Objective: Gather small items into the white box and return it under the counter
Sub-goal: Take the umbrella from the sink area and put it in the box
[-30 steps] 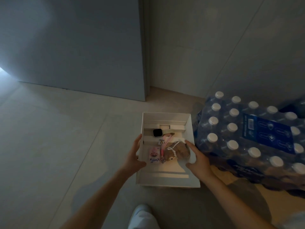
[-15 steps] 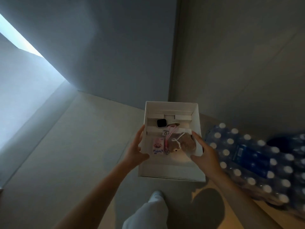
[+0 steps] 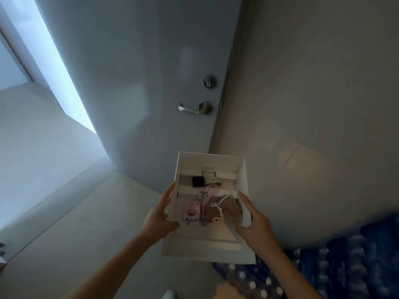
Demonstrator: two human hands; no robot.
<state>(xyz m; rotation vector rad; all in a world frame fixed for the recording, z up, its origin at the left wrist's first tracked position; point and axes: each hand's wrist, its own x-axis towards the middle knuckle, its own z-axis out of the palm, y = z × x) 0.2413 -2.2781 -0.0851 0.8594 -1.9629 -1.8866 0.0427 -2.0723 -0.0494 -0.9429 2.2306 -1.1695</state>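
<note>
- Left hand (image 3: 159, 216) pinches the left wall of the white box (image 3: 207, 248), with the thumb hooked over the rim to the inside and the fingers laid along the outside. Right hand (image 3: 255, 223) does the same on the right wall, thumb inside.
- The box is open-topped and held in the air between the two hands, roughly level.
- Inside, all loose: a smartwatch (image 3: 198, 181) at the far end, a brown plush toy (image 3: 227, 210) against the right wall, a pink strap (image 3: 205, 203) and a small pink packet (image 3: 191, 216) beside it.
- Gathering looks finished. The step in hand is probably the carry back to the counter, which is not in view.
- Keep the box level, or the watch will slide into the plush.
- The walls look like thin card. Shifting the fingers under the base would likely be safer than a side pinch.
- Beyond the box is a closed door (image 3: 151, 83) with a lever handle (image 3: 192, 108). A bottle pack (image 3: 334, 262) sits low on the right, so watch the footing there.
</note>
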